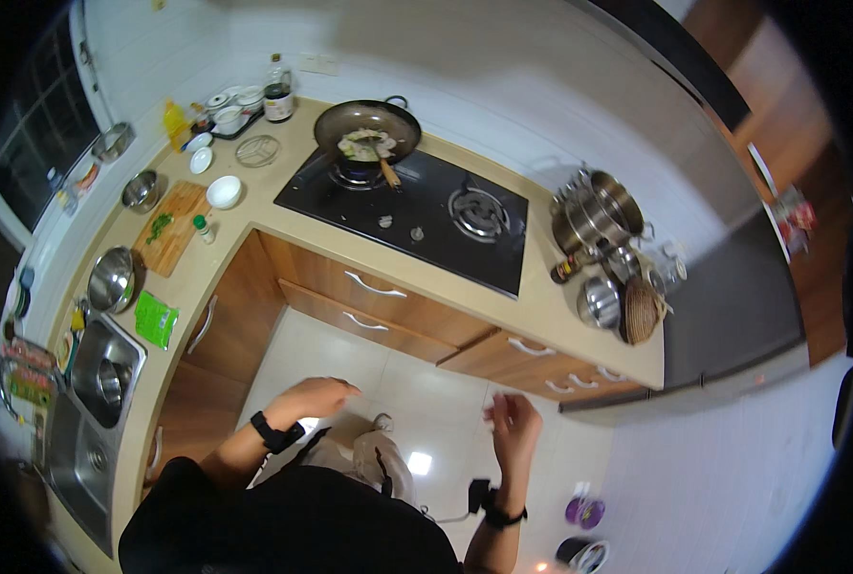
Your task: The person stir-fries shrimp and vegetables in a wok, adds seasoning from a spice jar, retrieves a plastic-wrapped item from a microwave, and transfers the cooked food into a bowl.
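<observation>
My left hand [319, 398] hangs in the air over the tiled floor, fingers loosely bent, holding nothing visible. Off to the right, my right hand [516, 423] is raised in front of the drawers with its fingers partly curled and nothing seen in it. Ahead on the black gas hob [434, 208], a wok [337, 118] tilts over the left burner. Pale and green pieces of food [358, 147] lie in it. A wooden-handled spatula or ladle [389, 172] leans in the wok, its handle over the near rim. Neither hand touches the counter.
Chopped greens [159, 227] lie on a wooden cutting board [175, 244], near a white bowl [224, 191] and a green-capped shaker [203, 228]. A green packet [156, 321] rests by the double sink [86, 459]. Steel pots [598, 208] and a woven basket [640, 310] stand right.
</observation>
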Demonstrator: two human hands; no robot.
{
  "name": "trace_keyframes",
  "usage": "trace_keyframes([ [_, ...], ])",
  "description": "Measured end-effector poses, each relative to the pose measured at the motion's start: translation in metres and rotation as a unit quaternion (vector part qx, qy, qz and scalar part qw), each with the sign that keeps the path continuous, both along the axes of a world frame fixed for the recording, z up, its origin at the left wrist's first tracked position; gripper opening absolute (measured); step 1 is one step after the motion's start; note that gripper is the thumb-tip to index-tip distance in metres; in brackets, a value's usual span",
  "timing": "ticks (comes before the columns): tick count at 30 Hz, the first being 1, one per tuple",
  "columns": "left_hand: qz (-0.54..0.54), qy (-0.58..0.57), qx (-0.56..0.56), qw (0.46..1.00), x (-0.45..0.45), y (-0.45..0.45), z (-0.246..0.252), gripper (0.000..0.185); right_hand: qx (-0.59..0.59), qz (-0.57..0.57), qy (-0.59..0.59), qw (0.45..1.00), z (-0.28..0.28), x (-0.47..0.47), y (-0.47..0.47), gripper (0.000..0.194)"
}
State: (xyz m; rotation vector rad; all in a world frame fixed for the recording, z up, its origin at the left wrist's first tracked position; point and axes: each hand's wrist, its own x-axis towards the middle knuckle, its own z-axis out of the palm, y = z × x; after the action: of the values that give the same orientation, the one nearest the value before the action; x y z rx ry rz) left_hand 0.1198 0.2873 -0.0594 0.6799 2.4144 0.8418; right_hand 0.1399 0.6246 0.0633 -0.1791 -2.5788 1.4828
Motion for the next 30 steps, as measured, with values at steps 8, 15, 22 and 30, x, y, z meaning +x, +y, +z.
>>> trace_keyframes([
  [8, 0.267, 0.076, 0.056, 0.959, -0.017, -0.058, 0.057, 0.040, 0.167, 0.194, 0.139, 0.957, -0.033, -0.347, -0.140, 0.041],
  [15, 0.329, 0.046, 0.067, 0.941, -0.070, -0.119, 0.059, 0.037, 0.349, 0.290, -0.024, 0.891, -0.069, -0.476, -0.249, 0.063],
  [22, 0.301, 0.059, 0.092, 0.947, -0.138, -0.201, 0.041, 0.034, 0.379, 0.344, 0.083, 0.855, 0.020, -0.471, -0.183, 0.068],
  [30, 0.283, 0.011, 0.030, 0.958, -0.219, -0.234, 0.061, 0.039, 0.358, 0.349, 0.031, 0.866, 0.001, -0.475, -0.199, 0.065],
])
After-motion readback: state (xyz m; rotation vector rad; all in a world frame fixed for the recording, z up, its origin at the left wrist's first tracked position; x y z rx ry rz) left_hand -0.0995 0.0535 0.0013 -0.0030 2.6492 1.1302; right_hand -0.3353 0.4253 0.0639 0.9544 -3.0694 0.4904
